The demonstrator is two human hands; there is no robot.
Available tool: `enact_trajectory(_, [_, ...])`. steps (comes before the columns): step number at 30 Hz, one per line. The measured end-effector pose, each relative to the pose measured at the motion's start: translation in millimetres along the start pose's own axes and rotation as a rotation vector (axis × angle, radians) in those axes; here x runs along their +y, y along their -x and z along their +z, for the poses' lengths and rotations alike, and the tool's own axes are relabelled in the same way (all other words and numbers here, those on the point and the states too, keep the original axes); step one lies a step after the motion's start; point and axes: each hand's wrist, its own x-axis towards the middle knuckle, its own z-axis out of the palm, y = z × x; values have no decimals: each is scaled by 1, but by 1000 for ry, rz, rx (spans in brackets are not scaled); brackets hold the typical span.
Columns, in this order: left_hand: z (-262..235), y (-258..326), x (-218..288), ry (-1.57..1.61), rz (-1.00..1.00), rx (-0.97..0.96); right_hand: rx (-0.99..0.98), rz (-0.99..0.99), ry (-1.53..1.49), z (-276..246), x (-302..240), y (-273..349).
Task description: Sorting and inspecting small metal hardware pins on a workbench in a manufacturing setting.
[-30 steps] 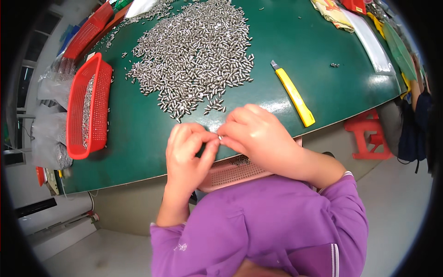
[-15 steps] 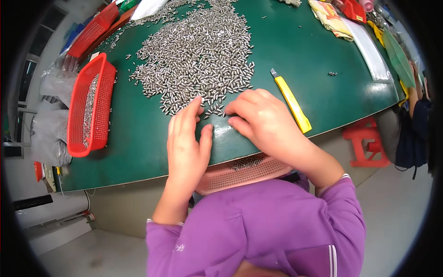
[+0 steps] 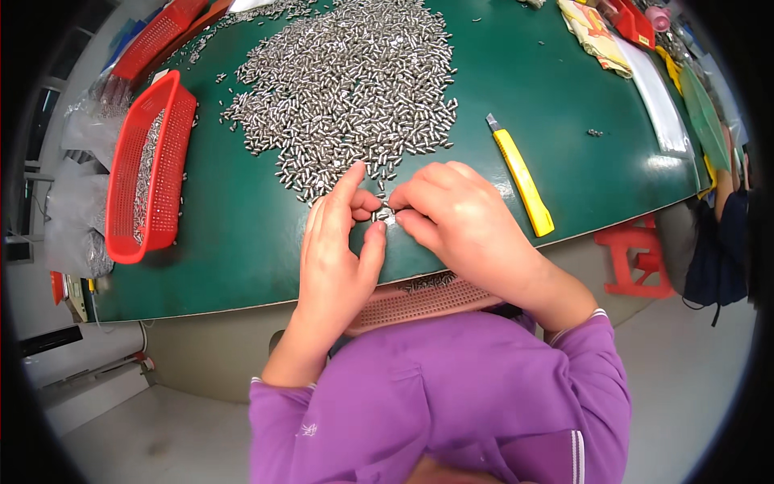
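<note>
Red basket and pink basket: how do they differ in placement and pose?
The red basket stands on the green table; the pink basket sits between the table's near edge and the purple shirt. The red basket's long side points toward the table's far side, while the pink basket's runs left to right. Both are perforated and hold small silvery metal parts.

The single view comes from a head-worn fisheye camera, looking steeply down and forward over a purple shirt at the near side. It sits close above the green table, wide enough to take in floor to the left and right, and straight edges bow toward the dark round rim.
</note>
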Motion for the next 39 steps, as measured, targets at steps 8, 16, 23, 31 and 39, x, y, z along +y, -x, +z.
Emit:
enact_trajectory(8, [-2, 1, -1, -8, 46, -30, -56, -23, -27, 0, -2, 2])
enact_trajectory(16, [-1, 2, -2, 51, -4, -22, -31, -10, -35, -1, -5, 1])
enact_trajectory(23, [-3, 2, 0, 68, -14, -19, -50, 38, -80, -6, -9, -1])
enact_trajectory(31, [-2, -1, 0, 112, -57, -55, -95, 110, 61, -5, -19, -3])
enact_trajectory(39, [-3, -2, 0, 103, -40, -67, -109, 82, 88, -3, -18, -4])
